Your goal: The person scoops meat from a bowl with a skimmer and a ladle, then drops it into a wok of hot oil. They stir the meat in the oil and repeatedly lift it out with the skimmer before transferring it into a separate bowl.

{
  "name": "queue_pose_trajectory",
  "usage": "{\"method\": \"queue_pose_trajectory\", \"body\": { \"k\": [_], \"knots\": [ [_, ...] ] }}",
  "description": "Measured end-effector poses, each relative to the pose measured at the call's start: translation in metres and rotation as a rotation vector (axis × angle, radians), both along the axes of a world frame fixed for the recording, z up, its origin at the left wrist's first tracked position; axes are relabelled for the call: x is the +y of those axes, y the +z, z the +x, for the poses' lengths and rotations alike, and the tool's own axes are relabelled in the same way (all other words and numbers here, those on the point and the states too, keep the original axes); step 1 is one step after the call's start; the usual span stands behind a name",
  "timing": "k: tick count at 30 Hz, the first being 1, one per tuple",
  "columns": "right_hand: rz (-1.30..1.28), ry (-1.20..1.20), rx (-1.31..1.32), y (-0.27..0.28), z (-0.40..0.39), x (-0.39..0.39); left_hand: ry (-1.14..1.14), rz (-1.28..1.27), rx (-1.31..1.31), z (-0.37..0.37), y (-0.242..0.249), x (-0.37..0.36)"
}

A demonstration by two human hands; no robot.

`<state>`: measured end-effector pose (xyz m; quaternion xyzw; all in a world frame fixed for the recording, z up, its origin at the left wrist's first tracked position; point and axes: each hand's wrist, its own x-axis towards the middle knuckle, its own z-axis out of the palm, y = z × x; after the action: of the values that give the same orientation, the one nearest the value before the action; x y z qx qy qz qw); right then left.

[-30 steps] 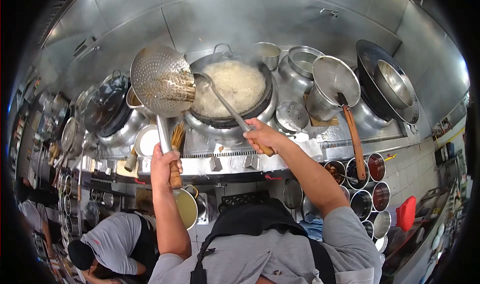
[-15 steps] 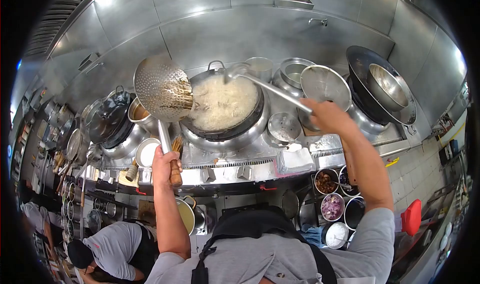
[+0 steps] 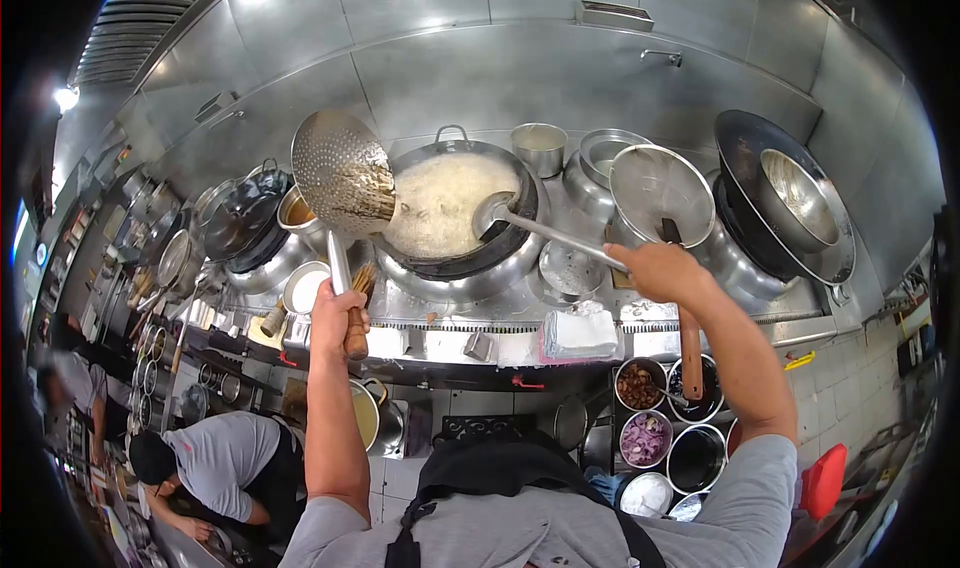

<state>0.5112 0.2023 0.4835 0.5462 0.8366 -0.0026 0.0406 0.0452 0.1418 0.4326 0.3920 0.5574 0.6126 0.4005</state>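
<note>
My left hand (image 3: pixel 338 313) is closed round the wooden-ended handle of a large perforated skimmer (image 3: pixel 335 153). The skimmer is tilted over the left rim of the wok (image 3: pixel 450 273), with thin brownish pieces clinging to its lower right part. Pale, bubbling liquid (image 3: pixel 450 208) fills much of the wok. In my right hand (image 3: pixel 665 270) is the long metal handle of a wok ladle (image 3: pixel 545 231). Its bowl sits at the right side of the liquid, just inside the wok's rim.
Right of the wok stand a mesh strainer (image 3: pixel 660 193) and stacked woks (image 3: pixel 845 253). A small perforated bowl (image 3: pixel 570 271) and folded white cloths (image 3: pixel 580 334) lie nearer. Ingredient tubs (image 3: pixel 646 438) are below right. Another person (image 3: pixel 225 468) bends at lower left.
The ladle's bowl has come down from the wok's far rim to the right side of the liquid. The skimmer stays tilted over the left rim. The whole view has shifted slightly.
</note>
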Motion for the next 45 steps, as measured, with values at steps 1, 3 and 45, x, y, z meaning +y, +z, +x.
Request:
{"method": "queue_pose_trajectory", "body": {
  "k": [1,3,45],
  "knots": [
    [-0.014,0.020,0.042,-0.015,-0.001,0.008,0.008,-0.003,0.000,0.001,0.000,-0.003],
    [-0.052,0.040,0.086,-0.030,-0.010,0.015,0.012,-0.009,-0.001,0.002,-0.001,-0.006],
    [0.119,-0.077,0.197,0.020,-0.224,0.166,-0.092,-0.071,0.763,-0.153,0.006,0.179]
  ]
}}
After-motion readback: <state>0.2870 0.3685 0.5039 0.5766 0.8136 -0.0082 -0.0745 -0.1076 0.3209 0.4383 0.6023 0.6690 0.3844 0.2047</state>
